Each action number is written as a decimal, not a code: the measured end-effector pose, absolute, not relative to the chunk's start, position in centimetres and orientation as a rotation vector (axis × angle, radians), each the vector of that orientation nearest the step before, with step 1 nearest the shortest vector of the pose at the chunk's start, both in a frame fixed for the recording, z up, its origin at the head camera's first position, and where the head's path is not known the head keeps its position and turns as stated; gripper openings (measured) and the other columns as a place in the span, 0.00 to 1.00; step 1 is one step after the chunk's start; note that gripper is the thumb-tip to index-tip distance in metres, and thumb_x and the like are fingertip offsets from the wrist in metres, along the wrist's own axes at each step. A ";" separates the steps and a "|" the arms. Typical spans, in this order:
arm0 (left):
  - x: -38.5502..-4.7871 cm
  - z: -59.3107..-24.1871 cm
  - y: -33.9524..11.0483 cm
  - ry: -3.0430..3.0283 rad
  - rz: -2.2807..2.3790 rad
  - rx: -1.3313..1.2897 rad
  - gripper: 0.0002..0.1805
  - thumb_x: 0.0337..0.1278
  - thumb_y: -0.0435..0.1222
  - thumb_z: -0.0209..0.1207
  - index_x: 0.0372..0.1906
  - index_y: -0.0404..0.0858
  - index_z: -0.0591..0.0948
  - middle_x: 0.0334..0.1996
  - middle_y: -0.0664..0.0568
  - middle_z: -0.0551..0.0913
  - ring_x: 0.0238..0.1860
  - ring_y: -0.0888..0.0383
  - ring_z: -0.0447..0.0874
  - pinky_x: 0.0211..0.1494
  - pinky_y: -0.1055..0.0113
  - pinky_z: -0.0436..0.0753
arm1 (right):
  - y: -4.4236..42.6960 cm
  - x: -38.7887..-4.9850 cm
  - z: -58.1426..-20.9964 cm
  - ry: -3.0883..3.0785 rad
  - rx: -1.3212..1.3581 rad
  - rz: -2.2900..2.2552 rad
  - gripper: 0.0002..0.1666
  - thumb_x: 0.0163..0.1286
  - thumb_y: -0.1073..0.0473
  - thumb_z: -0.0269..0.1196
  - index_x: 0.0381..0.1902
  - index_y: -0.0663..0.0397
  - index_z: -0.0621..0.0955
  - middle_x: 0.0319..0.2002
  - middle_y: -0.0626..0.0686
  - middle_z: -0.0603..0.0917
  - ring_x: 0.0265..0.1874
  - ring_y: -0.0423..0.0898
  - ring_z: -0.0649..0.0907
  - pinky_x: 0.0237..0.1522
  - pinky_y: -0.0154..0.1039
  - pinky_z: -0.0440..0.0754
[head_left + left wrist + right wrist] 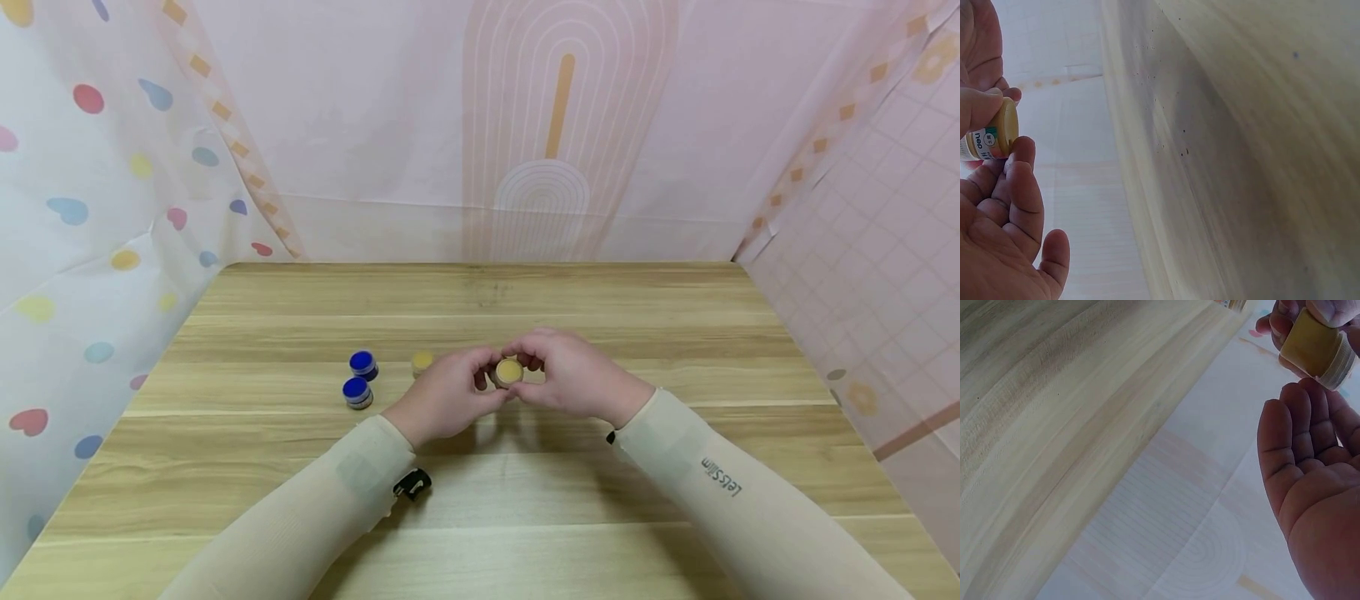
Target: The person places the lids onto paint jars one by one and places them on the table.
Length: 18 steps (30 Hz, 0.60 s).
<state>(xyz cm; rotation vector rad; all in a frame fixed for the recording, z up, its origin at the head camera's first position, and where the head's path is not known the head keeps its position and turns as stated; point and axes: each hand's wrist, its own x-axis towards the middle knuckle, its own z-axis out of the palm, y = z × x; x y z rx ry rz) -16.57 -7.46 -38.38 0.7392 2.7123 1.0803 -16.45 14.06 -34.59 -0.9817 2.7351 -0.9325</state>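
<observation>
Between both hands, above the table, is a small paint jar (509, 371) with a yellow top tilted towards the head camera. The fingers of my left hand (448, 393) grip its left side. My right hand (573, 375) holds its right side between thumb and fingers around the rim. In the left wrist view the jar (990, 139) shows a printed label with green and white on it. Yellow paint fills the body of the jar (1311, 342) in the right wrist view, with a pale ribbed lid at one end.
Left of the hands, two blue-topped paint jars (357, 392) stand close together on the wooden table (480, 550). A second yellow paint jar (422, 362) stands just behind my left hand, partly hidden by it. Patterned cloth (360, 125) hangs behind the table and along both sides.
</observation>
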 end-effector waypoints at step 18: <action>-16.4 -38.4 -7.4 2.706 1.087 0.735 0.15 0.66 0.44 0.70 0.54 0.46 0.84 0.36 0.59 0.83 0.38 0.59 0.79 0.41 0.65 0.81 | 13.8 -16.3 -35.0 2.788 -0.947 -0.899 0.15 0.64 0.55 0.76 0.46 0.51 0.86 0.37 0.48 0.82 0.38 0.43 0.78 0.44 0.38 0.79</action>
